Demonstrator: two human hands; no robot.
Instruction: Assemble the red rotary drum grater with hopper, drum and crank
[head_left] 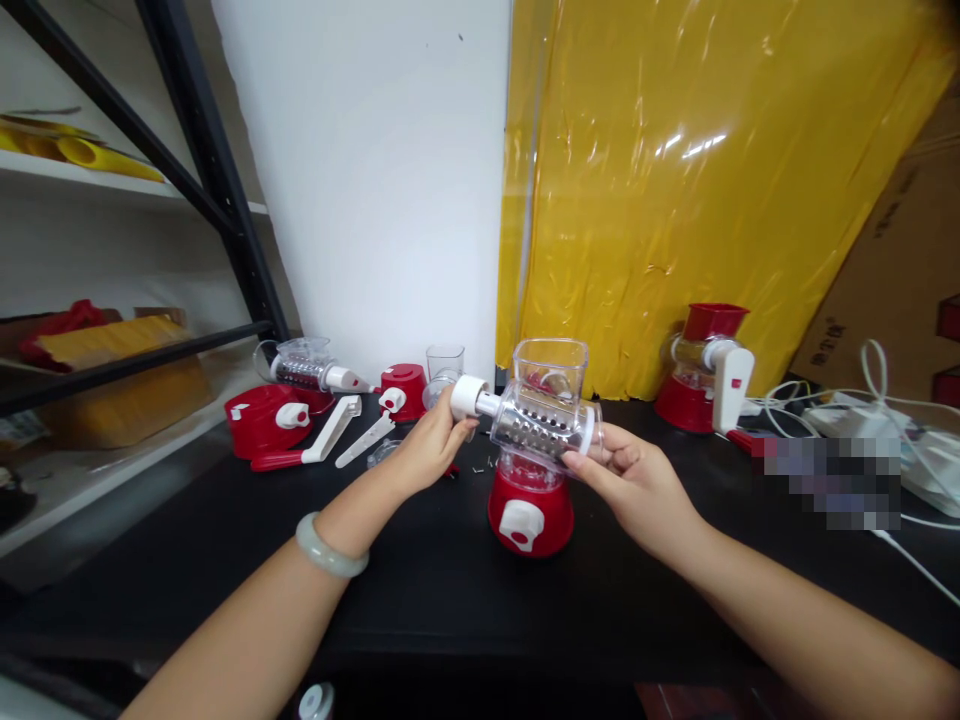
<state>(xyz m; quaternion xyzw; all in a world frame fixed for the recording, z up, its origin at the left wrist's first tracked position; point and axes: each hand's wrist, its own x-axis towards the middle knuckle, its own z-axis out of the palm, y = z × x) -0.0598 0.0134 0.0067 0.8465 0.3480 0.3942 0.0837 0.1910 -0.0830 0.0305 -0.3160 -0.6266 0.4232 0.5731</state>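
Observation:
A rotary grater stands in the middle of a black table [420,590]: a red base [529,512] with a white knob, and on it a clear housing [546,405] with a square chute. My left hand [427,450] is closed round the white end of the steel grating drum [525,425], which sits partly inside the housing. My right hand [634,480] grips the housing's right rim with thumb and fingers. A pale bangle is on my left wrist.
Loose grater parts lie at the back left: a red base [262,418], a clear drum housing [304,368], white and red handles [330,432]. An assembled grater [705,370] stands at the back right beside white cables [885,420]. Shelving runs along the left; yellow film hangs behind.

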